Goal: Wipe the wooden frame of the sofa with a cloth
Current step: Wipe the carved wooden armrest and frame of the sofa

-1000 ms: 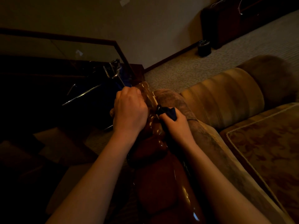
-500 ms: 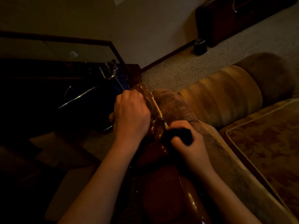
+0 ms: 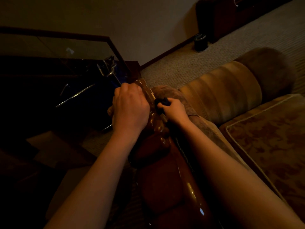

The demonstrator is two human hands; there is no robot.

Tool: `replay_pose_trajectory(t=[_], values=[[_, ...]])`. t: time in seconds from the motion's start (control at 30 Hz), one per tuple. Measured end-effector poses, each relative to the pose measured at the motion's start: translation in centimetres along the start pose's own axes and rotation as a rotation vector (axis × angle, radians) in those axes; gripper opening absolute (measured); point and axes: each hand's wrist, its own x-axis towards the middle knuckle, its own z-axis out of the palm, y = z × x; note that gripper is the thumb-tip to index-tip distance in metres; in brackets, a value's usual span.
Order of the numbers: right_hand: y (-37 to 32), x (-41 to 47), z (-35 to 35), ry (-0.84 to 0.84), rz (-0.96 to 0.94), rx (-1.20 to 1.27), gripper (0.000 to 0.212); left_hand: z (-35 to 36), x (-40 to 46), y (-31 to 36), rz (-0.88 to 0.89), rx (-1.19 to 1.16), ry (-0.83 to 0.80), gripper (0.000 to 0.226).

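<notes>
The sofa's glossy carved wooden frame [image 3: 166, 184] runs from the bottom middle up to its far end beside the padded armrest [image 3: 168, 93]. My left hand [image 3: 130, 108] grips the far end of the wood, fingers curled over its left side. My right hand [image 3: 173, 111] holds a dark blue cloth [image 3: 162, 102] bunched in its fingers and presses it against the frame's right edge, where wood meets upholstery. Most of the cloth is hidden in the fist.
A striped bolster cushion [image 3: 219, 93] and a patterned seat cushion [image 3: 272, 142] lie to the right. A dark glass-topped table [image 3: 54, 80] with metal parts stands at the left. A small dark bin [image 3: 200, 42] and a dark cabinet [image 3: 219, 15] sit on the carpet by the far wall.
My right hand with the cloth slid back toward me along the frame, then forward again toward the far end. My left hand kept its grip in place.
</notes>
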Motion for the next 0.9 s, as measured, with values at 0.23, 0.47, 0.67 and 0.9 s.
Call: replay_pose_trajectory(t=[0.23, 0.47, 0.67, 0.9], values=[[-0.1, -10.5, -2.2, -0.028, -0.206, 0.137, 0.019, 0.2, 0.1, -0.2, 0.015, 0.026, -0.004, 0.031], [-2.0, 0.3, 0.8, 0.007, -0.077, 0.018, 0.026, 0.1, 0.3, -0.2, 0.024, 0.031, -0.015, 0.032], [0.2, -4.5, -0.9, 0.068, -0.143, -0.063, 0.013, 0.3, 0.1, -0.2, 0.027, 0.029, -0.015, 0.030], [-0.2, -9.8, -3.8, -0.086, -0.139, 0.125, 0.014, 0.3, 0.1, -0.2, 0.035, 0.036, -0.016, 0.031]])
